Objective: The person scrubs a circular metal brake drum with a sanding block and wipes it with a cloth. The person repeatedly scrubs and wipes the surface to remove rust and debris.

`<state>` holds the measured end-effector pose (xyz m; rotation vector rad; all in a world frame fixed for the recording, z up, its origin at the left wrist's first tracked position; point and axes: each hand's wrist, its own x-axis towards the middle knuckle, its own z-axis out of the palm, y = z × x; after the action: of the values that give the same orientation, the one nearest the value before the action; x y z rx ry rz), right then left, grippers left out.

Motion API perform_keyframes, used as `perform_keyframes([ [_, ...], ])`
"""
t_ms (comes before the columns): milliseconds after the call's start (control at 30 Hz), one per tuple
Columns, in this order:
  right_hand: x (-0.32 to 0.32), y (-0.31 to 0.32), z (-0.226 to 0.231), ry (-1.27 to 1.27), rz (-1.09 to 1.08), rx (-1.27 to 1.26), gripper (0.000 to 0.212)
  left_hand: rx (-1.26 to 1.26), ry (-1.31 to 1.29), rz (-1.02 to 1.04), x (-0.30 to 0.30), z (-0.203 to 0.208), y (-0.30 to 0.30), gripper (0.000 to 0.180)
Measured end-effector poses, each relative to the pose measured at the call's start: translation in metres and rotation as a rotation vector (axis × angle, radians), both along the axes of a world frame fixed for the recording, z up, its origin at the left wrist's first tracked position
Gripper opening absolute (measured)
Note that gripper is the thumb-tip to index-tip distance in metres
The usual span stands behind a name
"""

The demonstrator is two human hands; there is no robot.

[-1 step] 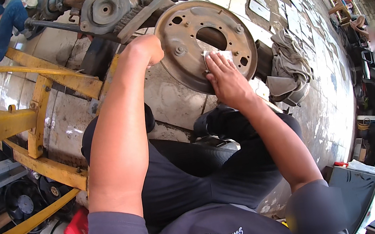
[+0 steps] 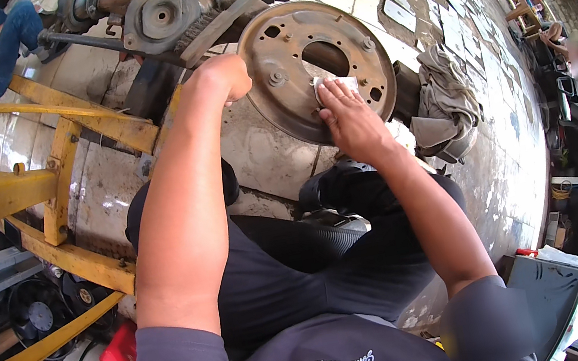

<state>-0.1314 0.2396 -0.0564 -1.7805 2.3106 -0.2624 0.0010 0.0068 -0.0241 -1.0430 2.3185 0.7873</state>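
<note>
Floor: tiled, worn, runs under and all around the plate. Yellow frame well left of the plate, paint scuffed. Rusty housing just up-left of it, round flange showing. Plate itself: round, brown, rusty, broad face toward the person, directly ahead of them. Grey cloth crumpled right of the plate. Red can well off, down-left of the plate. Hands: left hand curled tight on the plate's left rim (fingertips mostly hidden); right hand laid flat, fingers straight, thumb out, on the plate's lower-right face. White pad under the right fingers, against the plate, just below its centre hole. Bolt on the plate, left of that hole.
</note>
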Motion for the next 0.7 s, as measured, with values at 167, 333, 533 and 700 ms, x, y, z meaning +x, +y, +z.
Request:
perform_keyframes([
  [167,0.002,0.018,0.016,-0.081,-0.094,0.021,0.051,0.016,0.01,-0.002,0.004,0.003,-0.001,0.045],
  [333,0.011,0.008,-0.004,0.073,-0.002,-0.037,0.052,-0.052,-0.009,-0.065,-0.005,0.004,-0.002,0.043],
  [533,0.029,0.03,-0.007,0.087,0.043,-0.022,0.052,-0.033,-0.014,-0.043,-0.003,0.003,-0.001,0.041],
  [700,0.025,0.015,-0.011,0.119,-0.022,-0.041,0.054,-0.051,-0.02,-0.045,-0.006,0.002,-0.003,0.039],
])
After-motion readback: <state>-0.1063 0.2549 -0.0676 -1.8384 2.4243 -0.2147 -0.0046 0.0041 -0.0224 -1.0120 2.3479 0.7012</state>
